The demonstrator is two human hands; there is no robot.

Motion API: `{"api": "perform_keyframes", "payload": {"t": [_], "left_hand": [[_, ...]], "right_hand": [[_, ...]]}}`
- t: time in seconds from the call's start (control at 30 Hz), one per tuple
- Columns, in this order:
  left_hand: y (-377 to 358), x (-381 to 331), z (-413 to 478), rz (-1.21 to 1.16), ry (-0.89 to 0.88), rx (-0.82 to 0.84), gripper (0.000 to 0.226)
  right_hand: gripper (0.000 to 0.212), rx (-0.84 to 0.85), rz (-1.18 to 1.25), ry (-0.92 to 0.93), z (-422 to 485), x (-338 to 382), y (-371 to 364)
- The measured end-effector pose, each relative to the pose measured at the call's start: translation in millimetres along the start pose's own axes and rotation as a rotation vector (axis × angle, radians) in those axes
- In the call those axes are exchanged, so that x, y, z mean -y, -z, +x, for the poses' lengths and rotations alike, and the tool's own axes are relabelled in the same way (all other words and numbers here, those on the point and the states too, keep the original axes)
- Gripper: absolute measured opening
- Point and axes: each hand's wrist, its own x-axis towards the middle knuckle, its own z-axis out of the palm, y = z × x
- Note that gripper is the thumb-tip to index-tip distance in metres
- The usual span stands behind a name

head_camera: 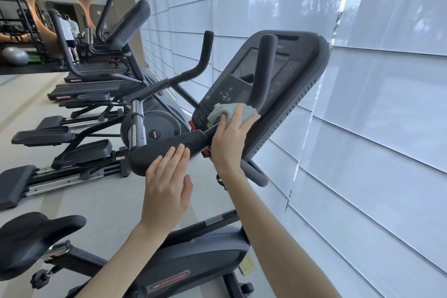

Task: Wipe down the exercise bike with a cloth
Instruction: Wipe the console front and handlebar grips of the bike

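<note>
The exercise bike (pixel 205 249) sits in the middle and bottom of the frame, with its dark seat (pixel 31 232) at the lower left and its big screen panel (pixel 302 84) tilted up in the middle. A gray cloth (pixel 225 111) lies on the bottom edge of the screen panel, just under the buttons and right beside a tall black grip (pixel 263 68). The right hand (pixel 229 138) lies flat on the cloth with its fingers straight and spread, pressing it against the panel. The left hand (pixel 169 176) is lower and more to the left. Its fingers are straight and close together, and the tips touch the fat black handlebar (pixel 164 150); it holds nothing. White window blinds (pixel 362 128) fill the right side of the frame. More gym machines (pixel 150 126) stand in a row on the left. In the upper left, far away, there are a gray ball (pixel 14 55) and two people (pixel 69 31) standing.
</note>
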Motion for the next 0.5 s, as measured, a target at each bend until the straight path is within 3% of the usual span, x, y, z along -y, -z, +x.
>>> {"api": "perform_keyframes", "payload": {"t": [0.17, 0.3, 0.4, 0.5], "left_hand": [[2.5, 0.9, 0.4, 0.020, -0.011, 0.008, 0.043], [2.9, 4.5, 0.8, 0.016, -0.031, 0.009, 0.043], [3.8, 9.4, 1.7, 0.015, -0.058, 0.017, 0.042], [6.8, 17.6, 3.7, 0.006, -0.116, 0.036, 0.041]], "right_hand": [[0.049, 0.173, -0.068, 0.080, -37.3, 5.3, 0.9], [0.041, 0.271, -0.119, 0.374, -46.1, 15.0, 24.1], [0.040, 0.172, -0.173, 0.571, -5.2, 39.4, 40.1], [0.042, 0.088, -0.492, 0.757, 70.8, 56.9, 53.4]]}}
